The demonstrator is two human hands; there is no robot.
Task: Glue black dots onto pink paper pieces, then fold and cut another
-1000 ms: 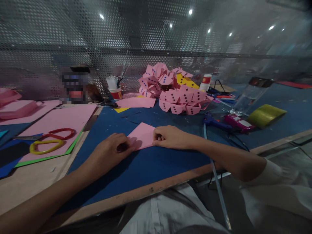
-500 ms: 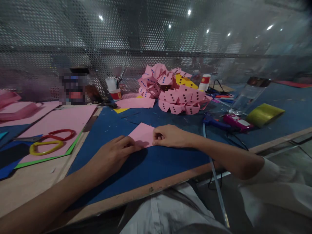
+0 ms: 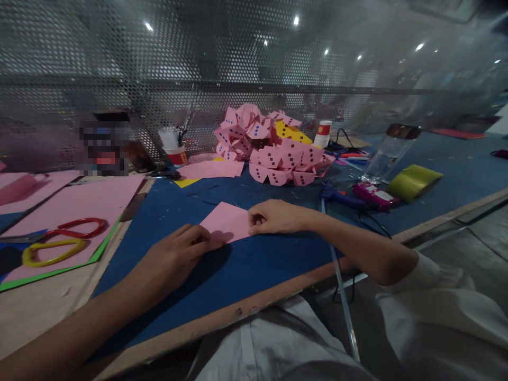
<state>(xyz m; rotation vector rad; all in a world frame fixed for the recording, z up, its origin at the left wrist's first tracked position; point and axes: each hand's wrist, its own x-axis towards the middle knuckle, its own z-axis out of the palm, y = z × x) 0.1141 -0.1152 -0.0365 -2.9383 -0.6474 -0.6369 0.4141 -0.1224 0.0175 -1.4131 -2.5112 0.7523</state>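
A folded pink paper (image 3: pixel 227 218) lies on the blue table mat, its peak pointing away from me. My left hand (image 3: pixel 180 255) holds the near left corner, thumb and fingers closed on it. At the right corner, my right hand (image 3: pixel 273 217) pinches the paper between curled fingers and thumb. Between the two hands the near edge of the paper shows. Beyond it stands a pile of folded pink paper pieces (image 3: pixel 291 161) with dark dots, some yellow among them.
Scissors (image 3: pixel 59 246) with red and yellow handles rest on pink sheets (image 3: pixel 115 196) at left. To the right are a blue glue gun (image 3: pixel 341 197), a magenta object (image 3: pixel 375 194), a yellow roll (image 3: pixel 415 182) and a clear bottle (image 3: pixel 391 153). A paper cup (image 3: pixel 177 154) holds tools.
The view has turned a little to the right. My right hand has slid slightly outward at the paper's right corner, so the hands are farther apart. The paper stays in place.
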